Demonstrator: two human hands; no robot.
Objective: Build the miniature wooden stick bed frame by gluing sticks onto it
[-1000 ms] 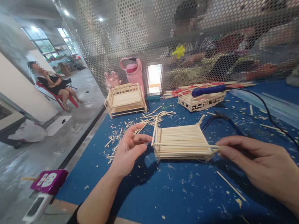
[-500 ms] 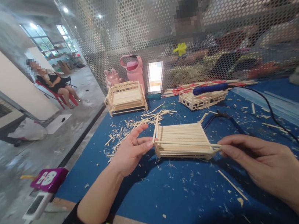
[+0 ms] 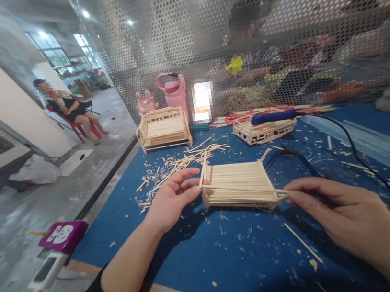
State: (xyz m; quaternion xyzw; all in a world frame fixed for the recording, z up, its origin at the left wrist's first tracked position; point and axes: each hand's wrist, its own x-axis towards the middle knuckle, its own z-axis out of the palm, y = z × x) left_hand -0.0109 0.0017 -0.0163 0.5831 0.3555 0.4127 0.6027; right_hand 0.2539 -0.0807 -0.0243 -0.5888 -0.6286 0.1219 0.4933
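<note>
At the centre of the frame, the small slatted piece of pale sticks (image 3: 237,171) sat on the blue table (image 3: 232,256). A thin stick (image 3: 239,188) lay along its near edge. My left hand (image 3: 173,199) pinched that stick's left end between thumb and finger, at the piece's corner, and my right hand (image 3: 341,207), right of centre, pinched its other end. Just behind the piece's right corner lay dark-handled pliers (image 3: 286,151). Farther up, a blue-handled tool (image 3: 273,117) rested across a stick frame (image 3: 265,131); a railed stick piece (image 3: 164,130) stood upper left of centre, with scattered offcuts (image 3: 179,165) below it.
</note>
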